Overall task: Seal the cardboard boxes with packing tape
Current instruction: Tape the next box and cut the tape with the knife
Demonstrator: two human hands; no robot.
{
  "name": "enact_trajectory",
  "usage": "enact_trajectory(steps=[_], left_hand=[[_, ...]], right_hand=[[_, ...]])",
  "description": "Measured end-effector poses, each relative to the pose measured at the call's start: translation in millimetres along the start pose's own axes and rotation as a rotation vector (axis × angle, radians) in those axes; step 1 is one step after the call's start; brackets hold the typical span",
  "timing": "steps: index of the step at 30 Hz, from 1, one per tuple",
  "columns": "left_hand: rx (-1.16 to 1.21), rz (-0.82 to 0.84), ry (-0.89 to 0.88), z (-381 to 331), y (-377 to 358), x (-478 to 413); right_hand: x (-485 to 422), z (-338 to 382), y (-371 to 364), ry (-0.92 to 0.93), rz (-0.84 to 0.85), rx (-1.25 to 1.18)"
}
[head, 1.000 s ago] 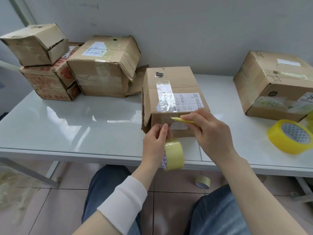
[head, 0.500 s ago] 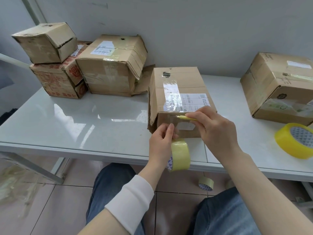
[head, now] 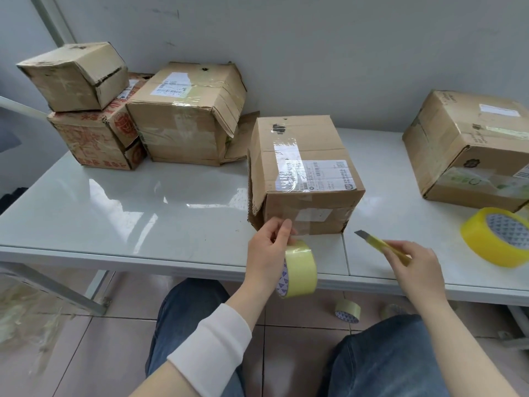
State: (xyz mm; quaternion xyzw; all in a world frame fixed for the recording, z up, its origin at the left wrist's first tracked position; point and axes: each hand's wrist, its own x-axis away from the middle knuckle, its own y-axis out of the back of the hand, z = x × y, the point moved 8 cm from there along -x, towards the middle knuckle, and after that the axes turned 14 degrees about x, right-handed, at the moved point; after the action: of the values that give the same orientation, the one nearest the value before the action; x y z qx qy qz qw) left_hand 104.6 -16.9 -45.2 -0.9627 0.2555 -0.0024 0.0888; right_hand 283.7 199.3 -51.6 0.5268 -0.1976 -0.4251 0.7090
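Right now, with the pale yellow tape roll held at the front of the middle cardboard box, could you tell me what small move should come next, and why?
Probably press the tape end flat onto the front of the middle cardboard box. The left hand holds the pale yellow tape roll near that face, while the right hand holds the yellow utility knife aside, blade out.

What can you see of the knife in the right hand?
The knife is a slim yellow utility cutter, plastic by the look, with a short grey blade pushed out at its tip. The right hand grips its rear end, which the fingers hide. It seems to be held above the table near the front edge, tilted, with the blade pointing up and left toward the box but clear of it. Nothing else touches it.
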Motion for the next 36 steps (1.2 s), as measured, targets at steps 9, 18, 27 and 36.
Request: enact_trajectory(steps=[9,18,27,36], left_hand=[[0.149,0.085,-0.115,-39,-8,16],[0.26,0.137,-0.285,-124,-25,-16],[0.372,0.085,-0.235,-142,4,-37],[0.414,-0.026,-0.216,-142,57,-51]], right_hand=[[0,31,14,-0.004,-0.096,-0.057],[54,163,45,0.39,0.283,-0.649],[41,189,53,0.402,0.199,-0.703],[-7,203,31,0.739,-0.224,-0.066]])
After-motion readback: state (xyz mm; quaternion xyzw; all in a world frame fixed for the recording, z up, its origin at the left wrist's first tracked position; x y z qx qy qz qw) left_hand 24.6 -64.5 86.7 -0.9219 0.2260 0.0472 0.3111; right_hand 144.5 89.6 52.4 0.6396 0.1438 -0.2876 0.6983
